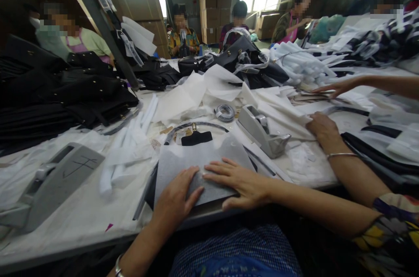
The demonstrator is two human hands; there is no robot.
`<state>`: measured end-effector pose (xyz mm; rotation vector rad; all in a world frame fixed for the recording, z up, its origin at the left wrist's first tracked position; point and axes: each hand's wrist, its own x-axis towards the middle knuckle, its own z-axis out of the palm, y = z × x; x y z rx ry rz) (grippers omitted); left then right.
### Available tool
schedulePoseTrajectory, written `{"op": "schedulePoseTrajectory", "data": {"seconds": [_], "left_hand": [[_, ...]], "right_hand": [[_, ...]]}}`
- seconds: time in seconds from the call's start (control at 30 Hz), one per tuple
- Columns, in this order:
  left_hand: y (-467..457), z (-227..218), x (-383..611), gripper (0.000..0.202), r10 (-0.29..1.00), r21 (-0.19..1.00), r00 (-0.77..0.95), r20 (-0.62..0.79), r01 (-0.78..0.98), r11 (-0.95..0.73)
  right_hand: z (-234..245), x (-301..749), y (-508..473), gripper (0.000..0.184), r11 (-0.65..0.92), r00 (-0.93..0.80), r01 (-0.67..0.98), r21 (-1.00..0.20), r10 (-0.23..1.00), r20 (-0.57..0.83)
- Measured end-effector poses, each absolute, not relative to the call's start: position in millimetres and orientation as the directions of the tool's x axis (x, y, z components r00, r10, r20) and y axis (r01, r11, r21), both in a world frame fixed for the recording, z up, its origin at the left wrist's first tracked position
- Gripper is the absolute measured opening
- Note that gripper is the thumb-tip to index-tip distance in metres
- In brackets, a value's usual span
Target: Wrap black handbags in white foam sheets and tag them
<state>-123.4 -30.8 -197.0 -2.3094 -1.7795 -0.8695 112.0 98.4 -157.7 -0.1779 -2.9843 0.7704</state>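
Observation:
A black handbag lies flat in front of me, largely covered by a pale, translucent sheet of paper. Its curved handle and a black flap with gold hardware show above the sheet. My left hand rests on the sheet's lower left part, fingers stretched and thumb apart. Coming in from the right, my right hand lies palm down on the sheet with its fingers spread, the tips near my left hand. Neither hand grips anything.
Grey tape dispensers stand on both sides. Black bags are stacked at left, beside white foam rolls. A coiled cord and loose paper lie ahead. At right, other people's hands reach in.

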Motion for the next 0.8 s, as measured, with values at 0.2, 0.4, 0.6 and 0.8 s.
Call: {"op": "schedulePoseTrajectory", "data": {"seconds": [0.2, 0.4, 0.6, 0.8], "left_hand": [[-32.9, -190.7, -118.5, 0.027, 0.846, 0.278, 0.177, 0.503, 0.894, -0.352], [-32.8, -193.3, -119.6, 0.028, 0.864, 0.305, 0.175, 0.471, 0.887, -0.346], [-32.9, -194.1, -119.7, 0.027, 0.885, 0.324, 0.176, 0.432, 0.885, -0.334], [-33.0, -192.5, -119.9, 0.026, 0.884, 0.301, 0.181, 0.431, 0.895, -0.33]], "right_hand": [[-159.3, 102.3, 101.2, 0.044, 0.853, -0.964, 0.178, -0.491, 0.252, 0.089], [-162.4, 98.1, 97.1, 0.04, 0.915, -0.964, 0.176, -0.364, 0.235, 0.126], [-162.7, 97.9, 97.0, 0.039, 0.948, -0.976, 0.131, -0.292, 0.174, 0.128], [-168.4, 101.2, 98.3, 0.042, 0.929, -0.977, 0.109, -0.353, 0.165, 0.132]]}}
